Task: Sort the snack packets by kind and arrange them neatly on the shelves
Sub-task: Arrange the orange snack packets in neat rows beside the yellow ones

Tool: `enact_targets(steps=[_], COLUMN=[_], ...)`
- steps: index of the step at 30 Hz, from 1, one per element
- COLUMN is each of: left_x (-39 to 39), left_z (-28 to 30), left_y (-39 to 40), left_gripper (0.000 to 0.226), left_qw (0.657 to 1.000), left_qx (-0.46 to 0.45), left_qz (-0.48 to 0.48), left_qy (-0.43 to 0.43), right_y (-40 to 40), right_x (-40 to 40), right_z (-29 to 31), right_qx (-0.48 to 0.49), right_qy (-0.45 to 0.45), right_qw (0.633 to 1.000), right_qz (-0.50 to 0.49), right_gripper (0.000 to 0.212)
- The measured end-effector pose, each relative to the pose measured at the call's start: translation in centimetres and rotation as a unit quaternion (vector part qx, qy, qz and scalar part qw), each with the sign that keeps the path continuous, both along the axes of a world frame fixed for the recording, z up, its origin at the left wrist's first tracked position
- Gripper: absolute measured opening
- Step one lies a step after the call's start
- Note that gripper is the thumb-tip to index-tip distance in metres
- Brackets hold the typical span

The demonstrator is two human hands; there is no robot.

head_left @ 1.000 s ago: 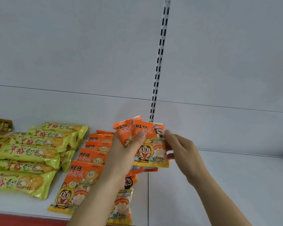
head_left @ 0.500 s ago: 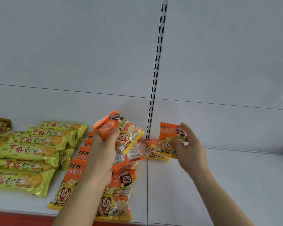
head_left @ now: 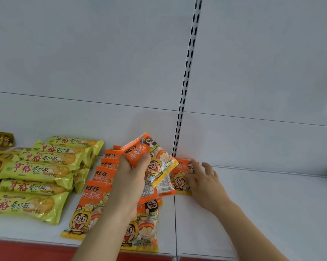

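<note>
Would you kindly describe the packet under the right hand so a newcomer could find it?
Follow the slotted upright down to the shelf. The orange packet lies at its foot under the right hand, alone right of the shelf seam.

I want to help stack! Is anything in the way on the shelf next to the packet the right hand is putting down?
Nothing visible. The right hand rests on an orange packet at the back, and the white shelf to its right looks bare.

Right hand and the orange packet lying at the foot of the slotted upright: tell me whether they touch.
Touching. The head view shows the right hand lying flat on the orange packet, fingers covering its right side.
</note>
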State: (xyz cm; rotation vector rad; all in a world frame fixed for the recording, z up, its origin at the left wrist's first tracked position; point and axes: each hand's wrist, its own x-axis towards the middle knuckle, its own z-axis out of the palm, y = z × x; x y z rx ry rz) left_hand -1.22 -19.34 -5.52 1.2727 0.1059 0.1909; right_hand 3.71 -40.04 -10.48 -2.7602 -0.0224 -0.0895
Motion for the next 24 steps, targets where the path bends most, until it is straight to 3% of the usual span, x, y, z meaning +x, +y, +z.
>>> enact_targets(steps=[6,10,14,17,19,24], left_x=[-0.2,-0.7,-1.3,-2.0,-2.3,-3.0], left_z=[0.1,0.2,0.0,0.1,-0.2,-0.1], left_y=[-0.4,-1.4,-2.1,-2.0,-1.8,-1.3], left_gripper=[0.015,0.025,0.039,0.020,0.028,0.033], left_qw=[0.999,0.996,0.990,0.987,0.983,0.990], left_qx=[0.023,0.063,0.107,0.077,0.086,0.091], left_qz=[-0.024,-0.046,-0.068,-0.137,-0.162,-0.105], left_qy=[-0.026,-0.045,-0.057,-0.039,-0.029,-0.006], right_y=[0.0,2.0,3.5,3.1,2.6,0.4], right_x=[-2.4,-6.3,-8.3,-8.4,-8.5,-8.7], right_z=[2.8,5.4,6.0,5.5,5.4,5.9], right_qx=[0.163,0.378,0.408,0.445,0.444,0.412], right_qy=[-0.168,-0.121,-0.103,-0.119,-0.127,-0.122], right_qw=[0.971,0.918,0.906,0.887,0.885,0.903], right_qz=[-0.053,0.014,0.037,-0.035,-0.064,0.020], right_gripper=[0.034,0.023,0.011,0.005,0.012,0.056])
